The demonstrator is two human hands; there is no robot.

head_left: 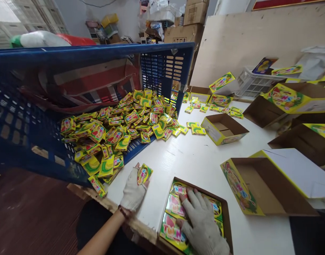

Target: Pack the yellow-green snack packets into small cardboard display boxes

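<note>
My left hand, in a fingerless white glove, grips a small yellow-and-green box with pink lettering just above the white table. My right hand, gloved the same way, lies with fingers spread over the small boxes packed in an open carton. Part of that carton's contents is hidden under the right hand. Up and left of my left hand, a heap of matching small boxes spills out of a tipped blue plastic crate onto the table.
An open carton lies to the right on the white table. Behind it stand a smaller open carton and loose small boxes. More cartons and a white basket are at the far right.
</note>
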